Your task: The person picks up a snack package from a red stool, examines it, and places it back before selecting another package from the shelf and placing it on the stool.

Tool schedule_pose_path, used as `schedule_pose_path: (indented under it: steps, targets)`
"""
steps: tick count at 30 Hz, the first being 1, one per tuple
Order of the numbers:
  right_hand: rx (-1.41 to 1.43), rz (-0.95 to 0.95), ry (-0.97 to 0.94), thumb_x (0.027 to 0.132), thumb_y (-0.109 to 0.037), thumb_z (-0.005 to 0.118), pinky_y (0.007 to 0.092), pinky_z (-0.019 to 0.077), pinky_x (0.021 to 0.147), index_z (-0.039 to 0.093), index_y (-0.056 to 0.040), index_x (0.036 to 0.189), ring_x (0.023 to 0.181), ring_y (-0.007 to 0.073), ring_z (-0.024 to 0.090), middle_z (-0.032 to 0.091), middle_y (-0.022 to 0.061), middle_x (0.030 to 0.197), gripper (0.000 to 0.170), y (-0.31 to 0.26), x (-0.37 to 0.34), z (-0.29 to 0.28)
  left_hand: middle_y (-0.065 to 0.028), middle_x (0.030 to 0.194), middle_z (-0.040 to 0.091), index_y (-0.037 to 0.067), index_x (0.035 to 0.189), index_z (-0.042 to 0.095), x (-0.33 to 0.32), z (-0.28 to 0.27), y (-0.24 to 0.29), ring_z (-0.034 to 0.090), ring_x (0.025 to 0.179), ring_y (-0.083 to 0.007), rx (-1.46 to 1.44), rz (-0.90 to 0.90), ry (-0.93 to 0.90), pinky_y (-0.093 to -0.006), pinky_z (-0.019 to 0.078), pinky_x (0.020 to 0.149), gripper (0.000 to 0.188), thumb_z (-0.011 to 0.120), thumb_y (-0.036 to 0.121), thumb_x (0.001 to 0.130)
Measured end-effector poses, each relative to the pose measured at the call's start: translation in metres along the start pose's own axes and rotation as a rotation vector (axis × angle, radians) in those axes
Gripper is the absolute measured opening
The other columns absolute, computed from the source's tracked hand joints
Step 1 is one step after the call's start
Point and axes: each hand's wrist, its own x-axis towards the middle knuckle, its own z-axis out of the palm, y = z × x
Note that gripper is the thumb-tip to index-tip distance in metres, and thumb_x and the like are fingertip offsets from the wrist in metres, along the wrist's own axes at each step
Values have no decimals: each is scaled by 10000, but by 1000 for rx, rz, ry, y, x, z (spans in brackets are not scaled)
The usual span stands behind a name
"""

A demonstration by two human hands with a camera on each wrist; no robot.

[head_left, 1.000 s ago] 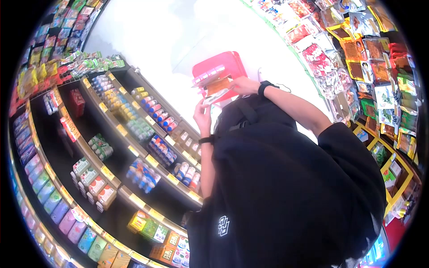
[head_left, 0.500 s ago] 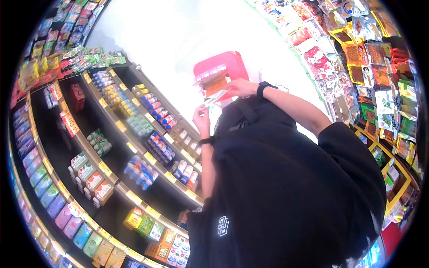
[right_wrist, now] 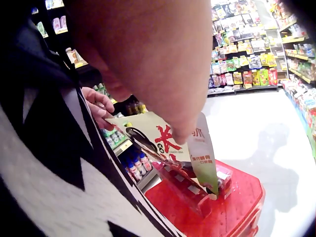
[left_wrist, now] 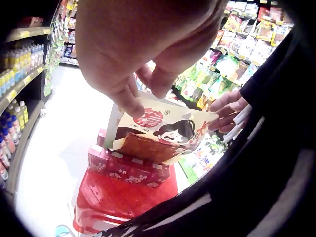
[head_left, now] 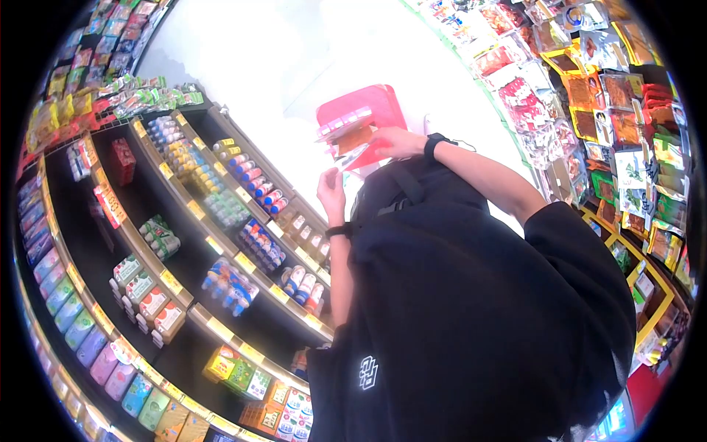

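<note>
A cream snack packet [left_wrist: 163,129] with a cartoon face and red lettering hangs upright between my two hands. My left hand [left_wrist: 148,44] pinches its top edge with thumb and fingers. In the head view my left hand [head_left: 331,193] is at the packet's near corner, while my right hand [head_left: 398,142] grips the far side. Up close, fingertips of my right hand [right_wrist: 163,64] overlap the packet's top. A second packet [right_wrist: 202,153], whitish with a green lower corner, shows right beside it. Each wrist has a black band.
Below the packets stands a red plastic stool [head_left: 392,107] bearing a row of pink boxes [left_wrist: 129,168]. Shelves of bottles and cartons [head_left: 151,295] curve along the left. Hanging snack bags [head_left: 589,96] line the right. A black bag [head_left: 390,184] lies against the person's front.
The hands stay nearly in place over the stool. The right hand has shifted slightly left along the packet, and the packet has tilted a little.
</note>
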Motion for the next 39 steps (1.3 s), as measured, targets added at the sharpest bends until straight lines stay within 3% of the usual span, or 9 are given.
schedule_pose_path:
  steps: [7,13,18,25,28,31,33,37,39]
  targets:
    - [-55,-45,25,804,-200,552,390,361,950,515,-12,1131,1103,341,460,494,211,1165,379,2,10,0,-132,995,599,-27,1001,557,7,-1,10,566,959,-184,-23,-25,-20,-301,436,858,194,581,63,830]
    - [3,-27,15,815,-174,541,384,290,1020,517,-27,1140,1204,335,374,381,202,1303,358,-12,10,-12,-172,1207,500,-13,1043,554,17,3,4,472,1132,-208,-159,28,-81,-304,384,934,220,572,60,836]
    - [21,-52,43,805,-142,542,381,278,1030,513,-35,1161,1223,330,353,332,193,1338,373,-6,10,-12,-186,1302,400,-4,1051,562,18,5,10,433,1175,-238,-33,20,-110,-314,399,923,225,566,92,848]
    - [-21,-44,4,805,-157,537,377,279,1029,500,-27,1182,1227,340,343,312,203,1347,400,7,13,-7,-184,1301,383,8,1066,567,20,9,8,427,1180,-254,101,96,-120,-334,447,878,258,579,149,850]
    - [-81,-83,111,781,-157,537,379,328,997,516,3,1148,1159,341,411,365,232,1282,401,11,9,4,-209,1294,387,5,1066,568,14,11,-3,422,1174,-324,182,3,-144,-380,420,895,283,576,170,836]
    - [-154,-88,51,787,-169,532,379,329,996,502,6,1167,1161,341,406,377,232,1271,419,11,1,11,-188,1303,377,0,1095,541,6,13,-16,434,1167,-293,385,134,-188,-368,471,845,342,591,219,838]
    - [-86,35,-39,804,-192,539,374,290,1023,506,0,1175,1214,352,352,331,236,1326,419,11,-2,15,-199,1308,370,-7,1125,516,2,16,-15,439,1157,-316,465,215,-212,-372,477,823,385,594,223,827]
    - [-229,169,-137,816,-248,529,387,335,985,508,66,1114,1137,388,421,347,255,1304,433,22,-11,30,-232,1304,359,-7,1123,510,-2,25,-1,376,1195,-373,545,312,-293,-396,365,960,389,608,176,793]
    - [-250,158,-58,795,-248,533,399,359,950,509,53,1092,1100,373,451,378,247,1262,423,31,-14,37,-244,1300,357,-3,1126,511,0,33,4,350,1206,-391,496,282,-339,-401,309,1003,393,611,157,782]
